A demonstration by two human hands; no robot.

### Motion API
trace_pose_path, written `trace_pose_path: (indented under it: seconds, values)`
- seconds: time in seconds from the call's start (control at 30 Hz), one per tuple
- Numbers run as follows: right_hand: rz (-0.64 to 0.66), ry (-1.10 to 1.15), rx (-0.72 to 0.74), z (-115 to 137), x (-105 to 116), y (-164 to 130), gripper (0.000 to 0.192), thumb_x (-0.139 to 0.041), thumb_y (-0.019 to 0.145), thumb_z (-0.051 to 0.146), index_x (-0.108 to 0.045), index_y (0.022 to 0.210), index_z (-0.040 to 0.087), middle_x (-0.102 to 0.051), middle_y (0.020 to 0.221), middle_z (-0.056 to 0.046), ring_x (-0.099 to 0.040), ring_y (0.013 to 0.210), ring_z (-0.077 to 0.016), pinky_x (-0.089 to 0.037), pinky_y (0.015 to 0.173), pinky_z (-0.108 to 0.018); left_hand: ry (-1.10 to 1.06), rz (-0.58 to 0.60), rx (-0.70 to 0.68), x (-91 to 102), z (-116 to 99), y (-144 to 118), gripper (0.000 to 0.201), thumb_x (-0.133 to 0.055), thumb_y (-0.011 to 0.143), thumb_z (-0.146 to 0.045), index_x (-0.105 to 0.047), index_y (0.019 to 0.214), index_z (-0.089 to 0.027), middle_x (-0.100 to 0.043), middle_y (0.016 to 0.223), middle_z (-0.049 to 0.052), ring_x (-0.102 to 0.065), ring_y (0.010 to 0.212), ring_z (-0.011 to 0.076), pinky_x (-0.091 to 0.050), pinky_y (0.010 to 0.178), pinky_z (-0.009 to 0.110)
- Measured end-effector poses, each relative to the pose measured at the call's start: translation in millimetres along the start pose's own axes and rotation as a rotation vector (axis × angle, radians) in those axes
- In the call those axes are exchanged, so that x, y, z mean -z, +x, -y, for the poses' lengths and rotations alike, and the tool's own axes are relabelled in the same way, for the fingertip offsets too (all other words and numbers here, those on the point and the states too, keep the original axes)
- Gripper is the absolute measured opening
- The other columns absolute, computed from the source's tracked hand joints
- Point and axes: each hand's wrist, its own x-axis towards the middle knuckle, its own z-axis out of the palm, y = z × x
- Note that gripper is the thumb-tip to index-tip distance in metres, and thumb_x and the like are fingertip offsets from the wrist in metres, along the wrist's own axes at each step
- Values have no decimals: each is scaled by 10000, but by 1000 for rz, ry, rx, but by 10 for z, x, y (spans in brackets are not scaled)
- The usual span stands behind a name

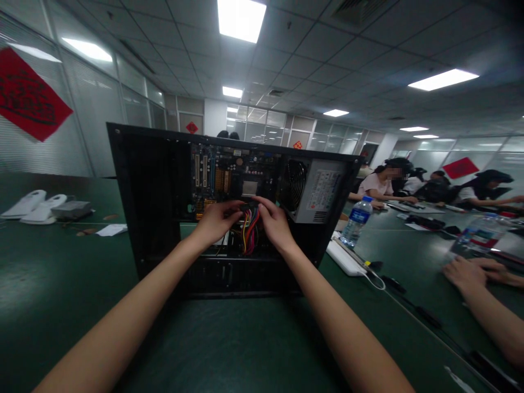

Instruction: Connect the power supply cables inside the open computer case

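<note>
A black computer case stands open toward me on the green table. Inside are a motherboard and, at the upper right, a power supply with a fan and a label. My left hand and my right hand are both inside the case, below the motherboard's middle. Their fingers pinch a dark connector from its two sides. From it a bundle of coloured wires hangs down between my hands. Whether the connector touches the board cannot be made out.
White slippers and a grey box lie at the left of the table. To the right stand a water bottle, a white power strip and cables. A co-worker's hands rest farther right; other people sit beyond.
</note>
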Motion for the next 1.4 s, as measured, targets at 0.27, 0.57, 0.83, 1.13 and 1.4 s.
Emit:
trace_pose_path:
  seconds: [0.27, 0.57, 0.83, 1.13, 1.4]
  values:
    - [35, -41, 3, -48, -8, -11, 360, -431, 922, 244, -728, 1119, 197, -748, 1094, -47, -686, 1021, -205, -523, 924, -352, 99, -8, -10, 11, -33, -5, 308, -628, 885, -220, -734, 1168, -163, -781, 1048, 75, -727, 964, 230, -542, 884, 351]
    - [252, -458, 225, -69, 42, -47, 552, -481, 861, 68, -565, 1404, 120, -625, 1364, -139, -575, 1272, -220, -422, 1118, -379, 206, -22, -23, -7, 78, 3, 322, -598, 904, -232, -719, 1190, -146, -764, 1112, 105, -717, 1018, 252, -533, 942, 389]
    - [283, -802, 158, 183, 59, -100, 486, -482, 942, 140, -548, 1422, 172, -572, 1366, -119, -509, 1272, -224, -434, 1068, -335, 168, 68, -146, -30, 73, -9, 375, -577, 877, -160, -681, 1236, -198, -734, 1206, 70, -687, 1105, 227, -514, 999, 377]
    - [301, -1019, 4, 320, 38, -134, 532, -423, 952, 139, -438, 1482, 184, -618, 1321, -127, -620, 1146, -250, -498, 931, -339, 301, -60, -147, 29, 17, -1, 276, -536, 951, -289, -758, 1075, -182, -766, 1086, 99, -715, 1013, 268, -539, 910, 392]
    - [389, -1190, -72, 318, 33, -157, 316, -445, 958, 159, -594, 1226, 235, -719, 1084, -94, -715, 940, -272, -527, 750, -340, 330, -18, -128, -38, 140, 4, 319, -521, 916, -187, -608, 1223, -177, -724, 1168, 109, -686, 1093, 262, -528, 944, 402]
